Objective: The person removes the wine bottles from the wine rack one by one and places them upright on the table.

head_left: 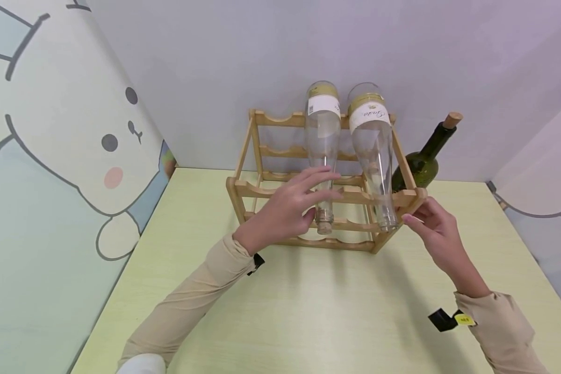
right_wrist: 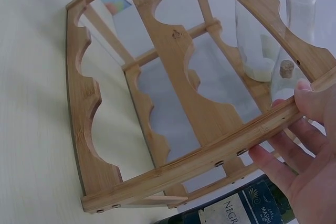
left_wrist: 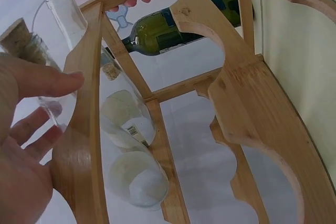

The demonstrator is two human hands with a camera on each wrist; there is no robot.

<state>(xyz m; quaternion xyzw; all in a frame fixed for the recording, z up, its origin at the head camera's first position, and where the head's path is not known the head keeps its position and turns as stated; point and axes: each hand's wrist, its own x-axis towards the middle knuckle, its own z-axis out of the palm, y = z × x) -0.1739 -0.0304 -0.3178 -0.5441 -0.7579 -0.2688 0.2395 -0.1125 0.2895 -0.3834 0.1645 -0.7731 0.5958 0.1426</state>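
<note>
Steadying, it seems, the pale wooden bottle rack (head_left: 355, 195) on the desk (head_left: 327, 311), the right hand (head_left: 437, 236) pinches its front corner; the left hand (head_left: 287, 208), fingers loosely spread, reaches over the corked clear-glass bottle (head_left: 322, 136), cradled neck-forward in top-tier notches, presumably against rolling.

Before you: rack (head_left: 356, 196) of smooth wood, grain showing, low sheen. Two clear bottles (head_left: 323, 135) (head_left: 374, 148): glossy glass; their labels (head_left: 324, 104) (head_left: 369, 115) look like matt paper. Stopper (left_wrist: 14, 34) in one: dull, grainy cork. Green bottle (head_left: 421, 165): glossy glass. Your sleeves (head_left: 189, 293) (head_left: 500, 327): creased matt cloth. Tabletop (head_left: 308, 311): smooth, faint sheen.
</note>
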